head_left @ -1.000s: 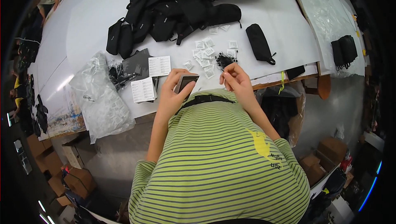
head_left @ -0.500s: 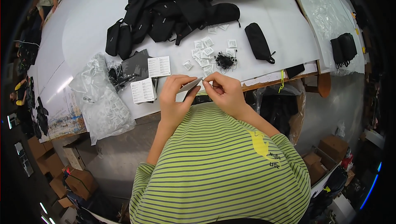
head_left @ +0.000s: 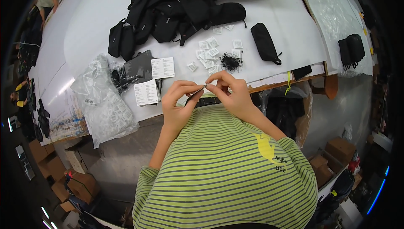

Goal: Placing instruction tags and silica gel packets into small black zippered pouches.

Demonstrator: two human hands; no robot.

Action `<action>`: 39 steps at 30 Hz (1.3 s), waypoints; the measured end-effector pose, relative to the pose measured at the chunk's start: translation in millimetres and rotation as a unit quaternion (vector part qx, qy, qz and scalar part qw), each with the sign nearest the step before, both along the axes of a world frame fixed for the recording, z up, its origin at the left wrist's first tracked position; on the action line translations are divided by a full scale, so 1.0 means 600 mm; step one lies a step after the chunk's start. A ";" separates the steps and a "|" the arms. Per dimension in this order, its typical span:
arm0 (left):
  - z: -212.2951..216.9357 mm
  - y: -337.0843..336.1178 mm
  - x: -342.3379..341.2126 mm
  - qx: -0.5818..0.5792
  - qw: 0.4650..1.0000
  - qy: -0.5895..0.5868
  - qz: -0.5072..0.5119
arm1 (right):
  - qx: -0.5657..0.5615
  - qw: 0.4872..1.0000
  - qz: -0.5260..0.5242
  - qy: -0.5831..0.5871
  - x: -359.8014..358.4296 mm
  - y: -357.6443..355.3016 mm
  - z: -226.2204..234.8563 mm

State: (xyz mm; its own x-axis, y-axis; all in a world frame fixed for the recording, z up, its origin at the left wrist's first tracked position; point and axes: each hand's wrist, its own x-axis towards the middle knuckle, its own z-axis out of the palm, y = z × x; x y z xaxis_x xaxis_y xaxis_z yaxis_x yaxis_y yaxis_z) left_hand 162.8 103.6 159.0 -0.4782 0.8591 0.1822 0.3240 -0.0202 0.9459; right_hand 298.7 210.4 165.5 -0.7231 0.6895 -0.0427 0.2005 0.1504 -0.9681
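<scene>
Just beyond my belly, at the table's near edge, my left hand (head_left: 178,99) is closed on a small dark card (head_left: 194,95), seen nearly edge-on. My right hand (head_left: 232,93) pinches at the card's upper corner, thumb against forefinger. Whatever lies between those fingertips is too small to name. Left of my hands are stacks of printed cards, white side up (head_left: 145,93) and dark side up (head_left: 139,67). Beyond the right hand lies a tangle of thin black strings (head_left: 231,62), beside several small white sachets (head_left: 206,55).
A heap of black zip pouches (head_left: 166,22) lies at the back, with a single black pouch (head_left: 265,43) to the right. A clear plastic bag of sachets (head_left: 105,107) overhangs the table edge at left. Cardboard boxes (head_left: 82,185) stand on the floor.
The card has tilted more edge-on in my left hand. My right fingertips have shifted slightly down and now meet the card's corner, close to the left fingertips.
</scene>
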 end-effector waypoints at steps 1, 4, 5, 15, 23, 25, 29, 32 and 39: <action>0.000 -0.001 -0.003 0.006 0.999 -0.037 -0.018 | 0.001 1.000 0.002 0.001 0.001 0.002 0.001; -0.005 -0.002 -0.018 0.026 0.980 -0.179 -0.086 | -0.010 0.999 0.000 0.046 0.007 0.005 0.005; -0.014 -0.005 -0.026 0.008 0.948 -0.294 -0.117 | -0.015 0.999 0.022 0.026 0.011 0.009 0.006; -0.029 0.014 -0.050 -0.102 0.933 -0.304 -0.164 | -0.023 0.994 0.097 -0.038 -0.015 0.028 0.011; -0.036 0.049 -0.064 -0.081 0.938 -0.300 -0.152 | -0.239 0.968 0.069 0.035 -0.038 0.050 -0.018; -0.044 0.073 -0.067 -0.045 0.932 -0.340 -0.120 | -0.347 0.936 0.046 0.026 -0.048 0.062 -0.022; -0.121 0.149 -0.107 -0.049 0.917 -0.377 -0.122 | -0.349 0.935 0.070 -0.003 -0.051 0.087 -0.053; -0.275 0.196 -0.151 -0.104 0.949 -0.295 -0.024 | -0.311 0.950 0.016 -0.013 -0.052 0.087 -0.062; -0.324 0.198 -0.156 -0.184 0.978 0.079 0.059 | -0.264 0.962 -0.072 -0.019 -0.035 0.083 -0.100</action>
State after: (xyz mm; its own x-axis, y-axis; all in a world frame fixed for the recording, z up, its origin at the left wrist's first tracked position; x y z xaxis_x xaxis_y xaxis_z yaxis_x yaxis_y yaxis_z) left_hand 69.4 222.7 -35.6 -0.5688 0.8210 -0.0489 0.4461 0.3579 0.8203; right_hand 277.6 260.3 105.2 -0.6126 0.6576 -0.4384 0.2197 -0.3912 -0.8937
